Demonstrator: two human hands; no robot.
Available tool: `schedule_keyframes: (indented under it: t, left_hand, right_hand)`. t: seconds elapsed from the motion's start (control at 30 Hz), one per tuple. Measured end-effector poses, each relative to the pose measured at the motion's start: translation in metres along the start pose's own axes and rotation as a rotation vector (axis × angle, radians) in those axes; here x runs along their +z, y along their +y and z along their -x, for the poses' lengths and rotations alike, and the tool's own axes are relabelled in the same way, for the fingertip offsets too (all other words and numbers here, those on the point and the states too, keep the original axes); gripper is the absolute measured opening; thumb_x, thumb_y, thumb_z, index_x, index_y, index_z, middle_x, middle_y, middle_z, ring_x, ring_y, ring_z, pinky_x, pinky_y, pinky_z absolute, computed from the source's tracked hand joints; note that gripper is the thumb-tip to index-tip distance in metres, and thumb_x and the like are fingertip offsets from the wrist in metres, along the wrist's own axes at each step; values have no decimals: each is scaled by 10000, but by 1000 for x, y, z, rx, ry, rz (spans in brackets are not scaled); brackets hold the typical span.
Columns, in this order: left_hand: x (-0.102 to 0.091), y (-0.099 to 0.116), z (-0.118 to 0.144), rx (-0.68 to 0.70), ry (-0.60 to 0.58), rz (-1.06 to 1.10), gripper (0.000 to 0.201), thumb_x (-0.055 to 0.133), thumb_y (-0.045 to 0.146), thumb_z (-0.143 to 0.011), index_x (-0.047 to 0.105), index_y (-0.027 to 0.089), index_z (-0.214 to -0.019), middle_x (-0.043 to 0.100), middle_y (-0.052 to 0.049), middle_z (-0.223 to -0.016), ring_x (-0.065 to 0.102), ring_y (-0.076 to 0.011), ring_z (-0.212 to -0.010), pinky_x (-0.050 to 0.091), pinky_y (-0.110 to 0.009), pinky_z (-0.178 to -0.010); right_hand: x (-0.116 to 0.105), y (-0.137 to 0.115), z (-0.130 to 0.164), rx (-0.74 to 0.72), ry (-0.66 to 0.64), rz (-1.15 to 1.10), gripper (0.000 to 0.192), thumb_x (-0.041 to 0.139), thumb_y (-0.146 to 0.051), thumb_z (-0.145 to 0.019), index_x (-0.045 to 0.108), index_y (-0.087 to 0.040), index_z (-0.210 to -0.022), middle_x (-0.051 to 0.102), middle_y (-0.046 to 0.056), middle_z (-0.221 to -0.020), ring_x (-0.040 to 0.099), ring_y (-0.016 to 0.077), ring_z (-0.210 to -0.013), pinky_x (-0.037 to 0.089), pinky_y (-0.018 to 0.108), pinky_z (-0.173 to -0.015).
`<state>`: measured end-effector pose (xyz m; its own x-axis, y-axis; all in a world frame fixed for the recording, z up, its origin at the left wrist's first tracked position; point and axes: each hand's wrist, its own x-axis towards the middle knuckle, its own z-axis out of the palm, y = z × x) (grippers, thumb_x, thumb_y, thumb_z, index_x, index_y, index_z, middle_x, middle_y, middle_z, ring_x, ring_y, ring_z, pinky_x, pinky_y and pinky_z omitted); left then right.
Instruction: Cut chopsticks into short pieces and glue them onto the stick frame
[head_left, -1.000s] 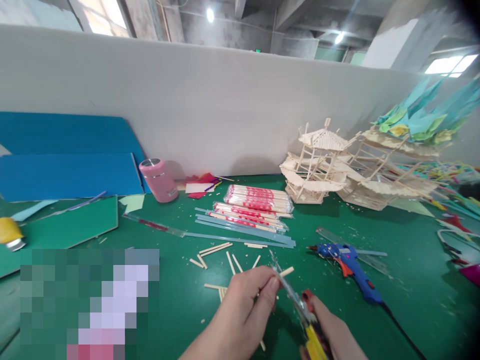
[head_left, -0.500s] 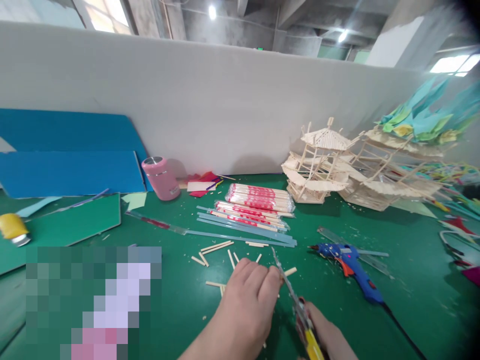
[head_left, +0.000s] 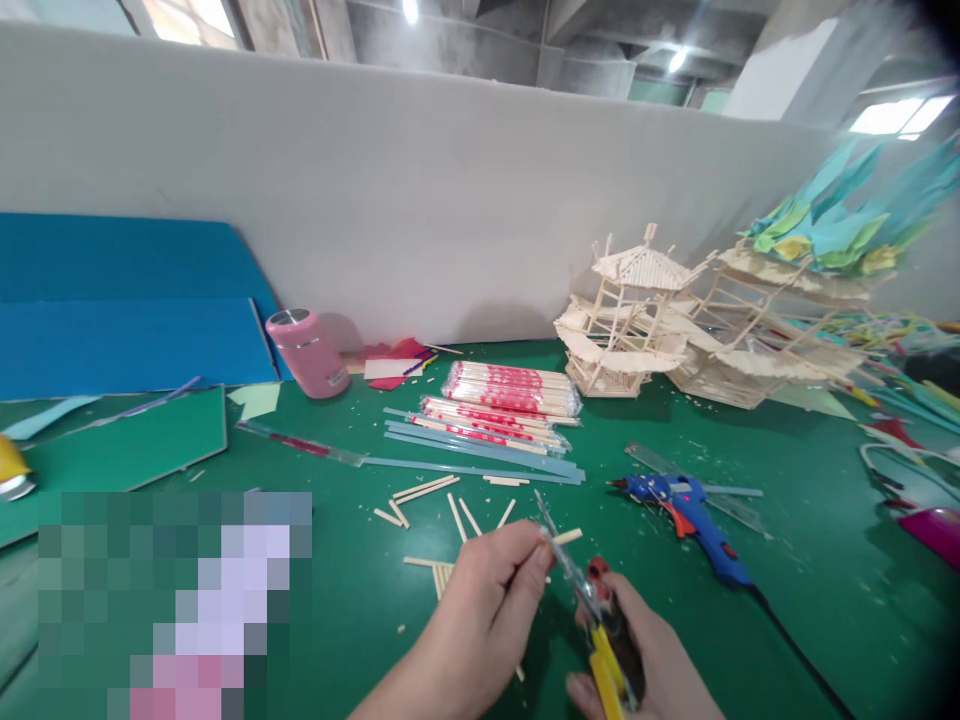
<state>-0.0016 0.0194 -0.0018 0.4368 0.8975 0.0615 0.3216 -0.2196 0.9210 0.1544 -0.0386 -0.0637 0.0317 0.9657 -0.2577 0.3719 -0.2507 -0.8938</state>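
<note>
In my left hand (head_left: 487,590), a short pale wooden stick (head_left: 568,537) is pinched between thumb and fingers, its end poking out to the right. My right hand (head_left: 652,650) grips a pair of scissors (head_left: 609,660) with yellow and dark handles. The metal blades point up and left and cross the stick close to my left fingertips; I cannot tell whether they touch it. Several cut sticks (head_left: 426,489) lie on the green table (head_left: 345,620) around and partly under my left hand.
Packs of wooden sticks (head_left: 514,388) and bluish glue sticks (head_left: 480,470) lie ahead. A blue glue gun (head_left: 694,510) with its cord is at right. Behind stand stick-built pavilion models (head_left: 626,355), a pink bottle (head_left: 309,352) and blue boards (head_left: 120,345) against a pale partition.
My left hand has turned so its thumb shows beside the stick. The right hand's scissors have opened out more at the handles. The whole view has shifted slightly.
</note>
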Motion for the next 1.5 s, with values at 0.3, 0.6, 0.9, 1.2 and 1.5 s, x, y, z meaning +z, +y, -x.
schedule_keyframes:
  t: [0.3,0.6,0.9,1.2,1.5]
  left_hand:
    - [0,-3,-2,34,32,-25,301,335,255,-886,391,176,-601,376,43,-556,347,-92,-518,263,-194,-477]
    - [-6,-13,-8,113,16,136,264,374,236,-885,574,147,-738,516,-45,-845,496,-138,-759,393,-228,-660]
    - [-2,-17,-7,93,-211,604,227,442,265,-878,643,159,-867,612,-71,-868,570,-130,-648,447,-273,-664]
    - [0,-10,-6,176,-164,513,237,435,233,-885,655,146,-906,626,-60,-660,552,-192,-803,408,-310,-757]
    - [-1,-8,-6,162,-199,529,241,450,261,-880,665,161,-918,614,-54,-700,558,-171,-768,416,-285,-725]
  right_hand:
    - [-5,-1,1,13,-60,17,561,625,-224,-562,409,-181,-1078,597,29,-814,567,148,-639,463,224,-554]
    - [-38,15,5,-31,-156,-44,409,427,-324,-838,426,-243,-1239,438,59,-1312,406,208,-1194,347,320,-973]
    - [-39,2,-3,-239,-94,363,254,361,-391,-881,544,-217,-911,461,41,-885,491,169,-847,422,285,-751]
    - [-38,11,1,-251,-93,337,252,353,-343,-888,550,-203,-817,476,24,-794,494,151,-763,420,256,-679]
    - [-33,30,1,-307,-41,441,246,353,-299,-884,571,-190,-853,498,40,-770,481,167,-748,420,290,-670]
